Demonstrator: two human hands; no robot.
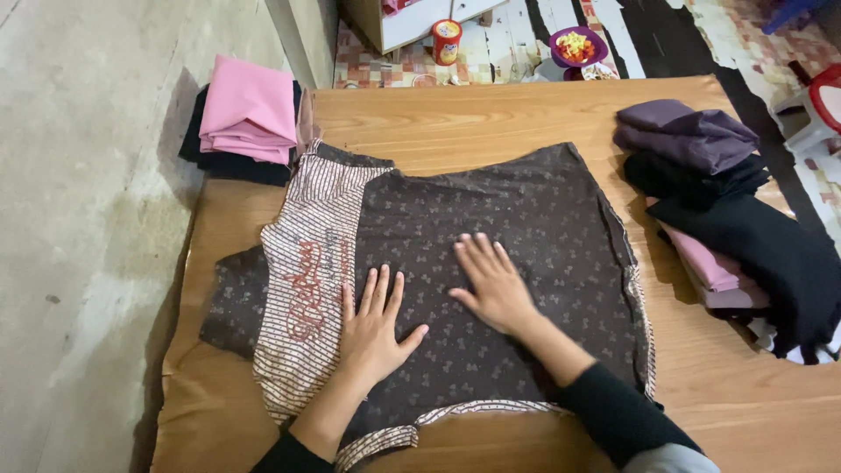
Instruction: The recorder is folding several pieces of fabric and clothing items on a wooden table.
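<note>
Brown patterned shirt (pixel 526 219) lies spread on the wooden table (pixel 491 114); left hand (pixel 375 328) and right hand (pixel 492 282) press flat, fingers open, gripping nothing; pink folded stack (pixel 250 109) at ten o'clock.

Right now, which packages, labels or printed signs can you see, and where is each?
Canister: on the floor beyond the table's far edge; upright cylinder, orange-red with a yellow label.
Printed patch: on the striped panel of the brown garment, just left of the left hand; reddish lettering, lying flat.
</note>
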